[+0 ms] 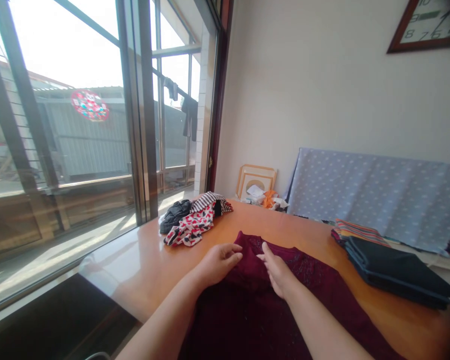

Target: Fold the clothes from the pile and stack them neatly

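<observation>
A dark maroon long-sleeved top (247, 310) with dark beaded patterning lies spread over the near part of the table, its neckline towards the far side. My left hand (219, 262) is over the garment's left shoulder, fingers curved with a gap between thumb and fingertips. Near the neckline, my right hand (275, 270) is held on edge with its fingers stretched out. Nothing shows in either hand. Whether the fingertips touch the cloth I cannot tell.
The glossy orange-brown table (281, 222) bears crumpled clothes (191, 220) at the far left and folded dark garments (397, 272) at the right. Beyond it are a polka-dot cloth cover (375, 195) and wooden frames (257, 175). A large window (86, 150) runs along the left.
</observation>
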`<state>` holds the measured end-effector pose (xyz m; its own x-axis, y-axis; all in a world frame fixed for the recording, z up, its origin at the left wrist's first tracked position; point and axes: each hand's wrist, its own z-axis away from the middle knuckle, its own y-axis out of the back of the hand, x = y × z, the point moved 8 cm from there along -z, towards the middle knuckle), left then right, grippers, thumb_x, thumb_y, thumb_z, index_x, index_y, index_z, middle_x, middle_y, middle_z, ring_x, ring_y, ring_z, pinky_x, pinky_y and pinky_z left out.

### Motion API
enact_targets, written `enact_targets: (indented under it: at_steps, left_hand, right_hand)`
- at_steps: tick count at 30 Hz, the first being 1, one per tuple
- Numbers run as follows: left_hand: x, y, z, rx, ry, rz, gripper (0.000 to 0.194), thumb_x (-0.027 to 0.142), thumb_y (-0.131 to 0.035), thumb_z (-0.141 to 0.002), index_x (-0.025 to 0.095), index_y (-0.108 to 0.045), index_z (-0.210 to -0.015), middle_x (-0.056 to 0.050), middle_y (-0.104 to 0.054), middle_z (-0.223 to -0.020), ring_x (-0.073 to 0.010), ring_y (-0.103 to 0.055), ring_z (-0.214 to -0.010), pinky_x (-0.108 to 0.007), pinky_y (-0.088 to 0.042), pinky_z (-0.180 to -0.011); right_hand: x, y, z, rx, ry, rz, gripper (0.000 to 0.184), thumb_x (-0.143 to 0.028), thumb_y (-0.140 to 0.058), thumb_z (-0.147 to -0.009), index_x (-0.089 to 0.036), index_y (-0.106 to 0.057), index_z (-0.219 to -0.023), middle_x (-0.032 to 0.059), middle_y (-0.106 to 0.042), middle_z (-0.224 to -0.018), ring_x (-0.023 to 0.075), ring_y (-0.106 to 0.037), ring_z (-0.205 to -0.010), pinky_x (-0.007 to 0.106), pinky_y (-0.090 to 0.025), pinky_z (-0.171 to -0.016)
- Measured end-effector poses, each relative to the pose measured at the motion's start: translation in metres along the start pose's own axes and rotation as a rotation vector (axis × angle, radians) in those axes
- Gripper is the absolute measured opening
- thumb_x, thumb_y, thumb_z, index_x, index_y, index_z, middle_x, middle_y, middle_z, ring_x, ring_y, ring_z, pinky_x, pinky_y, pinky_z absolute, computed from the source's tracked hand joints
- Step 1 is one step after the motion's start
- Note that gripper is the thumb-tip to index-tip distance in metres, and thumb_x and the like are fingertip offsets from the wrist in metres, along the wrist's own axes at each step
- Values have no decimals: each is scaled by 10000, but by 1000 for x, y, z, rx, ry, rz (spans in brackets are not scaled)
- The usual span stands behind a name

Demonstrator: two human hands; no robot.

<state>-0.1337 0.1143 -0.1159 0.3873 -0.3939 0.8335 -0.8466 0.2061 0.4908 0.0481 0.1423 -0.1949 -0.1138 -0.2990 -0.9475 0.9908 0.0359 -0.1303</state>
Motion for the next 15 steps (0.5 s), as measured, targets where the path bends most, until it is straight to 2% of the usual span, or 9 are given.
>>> enact_targets:
  at_steps: [2,4,7,10,12,15]
  left_hand:
    - [-18,18,0,118,73,-100,381,412,-510,-891,165,-698,-1111,-64,-733,-983,-193,-649,-858,-267,-477,-731]
    - [-35,32,1,164,137,-228,324,369,-517,-873,176,-704,-1054,-62,-729,-952,-193,-648,-842,-266,-465,-722]
    - [-45,30,5,75,144,-364,247,345,-537,-847,217,-705,-975,-34,-718,-905,-174,-637,-799,-244,-441,-678]
    - [-38,14,10,-66,66,-431,192,346,-568,-819,255,-705,-918,-7,-701,-884,-158,-623,-765,-230,-422,-651]
    - [-32,7,12,-116,38,-492,150,327,-596,-783,260,-706,-859,-5,-694,-898,-158,-620,-763,-232,-419,-653]
    - [-36,7,11,-144,97,-595,104,277,-601,-740,253,-690,-788,-6,-696,-885,-164,-623,-762,-236,-412,-645]
  right_hand:
    - [0,3,0,-9,-25,4,695,-747,-391,-866,-146,-620,-1131,156,-730,-959,262,-703,-896,360,-550,-716]
    - [0,8,1,-7,-34,38,620,-681,-476,-865,-151,-614,-1155,143,-732,-976,254,-701,-871,356,-541,-705]
    - [-2,13,2,18,27,175,447,-412,-660,-801,-180,-615,-1181,94,-736,-982,220,-689,-831,312,-518,-690]
    - [-7,11,2,22,133,227,478,-188,-658,-724,-176,-613,-1199,60,-732,-914,185,-675,-812,265,-505,-714]
    - [-8,13,1,41,183,227,484,-138,-619,-713,-155,-613,-1197,53,-721,-857,172,-668,-782,250,-504,-712]
    - [-9,24,-1,135,207,330,463,-125,-601,-715,-143,-620,-1177,58,-710,-848,164,-655,-728,240,-497,-644]
